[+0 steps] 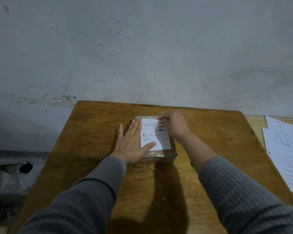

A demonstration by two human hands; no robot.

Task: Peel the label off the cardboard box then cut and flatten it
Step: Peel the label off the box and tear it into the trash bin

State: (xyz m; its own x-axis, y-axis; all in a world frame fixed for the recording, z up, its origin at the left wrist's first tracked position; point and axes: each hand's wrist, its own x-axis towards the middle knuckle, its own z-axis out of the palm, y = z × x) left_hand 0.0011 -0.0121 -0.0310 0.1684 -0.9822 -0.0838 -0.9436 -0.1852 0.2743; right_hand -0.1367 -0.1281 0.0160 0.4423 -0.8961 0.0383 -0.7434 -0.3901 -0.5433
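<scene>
Carefully, we are pressing our flat left hand (131, 142) on the cardboard box (156, 155) mid-table (95, 166) while our right hand (173, 124) is pinching its label (153, 134) corner, risking tearing the paper by pulling fast.

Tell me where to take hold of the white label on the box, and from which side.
Probably at the label's far right corner, pinched from the far side, where the right hand already works. The sheet lies flat on the cardboard box, so only an edge or corner can be lifted, and the left hand, pressing flat, covers the left edge.
</scene>
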